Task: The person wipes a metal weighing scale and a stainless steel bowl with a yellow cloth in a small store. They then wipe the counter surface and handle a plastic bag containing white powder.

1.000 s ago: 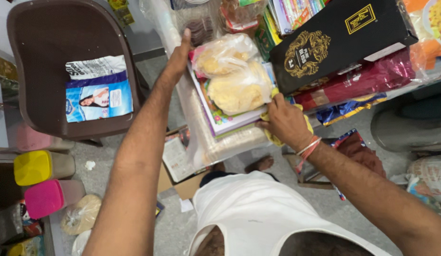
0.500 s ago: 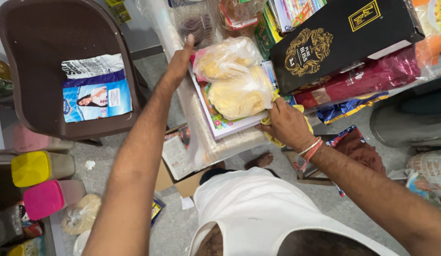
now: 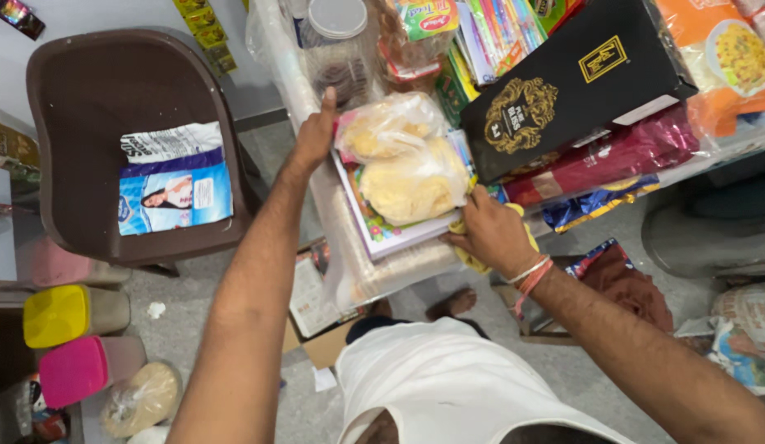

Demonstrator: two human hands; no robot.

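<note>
Nearest the camera, a white shirt (image 3: 448, 378) fills the bottom of the view, and both bare forearms stretch out over a grey floor. Down by the left edge stand a pink-lidded jar (image 3: 74, 370) and a yellow-lidded jar (image 3: 58, 314), with a tied clear bag (image 3: 140, 399) just beside them. An open cardboard box (image 3: 317, 300) lies on the floor under the counter edge.

Moving out, the right hand (image 3: 493, 234), with threads at the wrist, is curled around a yellow cloth (image 3: 524, 230) and presses at the near right corner of a colourful book (image 3: 382, 234). On that book lie two clear bags of pale round wafers (image 3: 403, 164), one overlapping the other. The left hand (image 3: 317, 136) grips the far left edge of the stack, thumb sticking up, fingers tucked out of sight behind the bags.

To the left, a brown plastic chair (image 3: 103, 99) holds a blue and white packet (image 3: 175, 177) on its seat. Farther back, a clear jar with a white lid (image 3: 337, 41) stands just beyond the left thumb, and a long black box with gold ornament (image 3: 576, 86) lies tilted over red wrapped packs (image 3: 604, 160).
</note>
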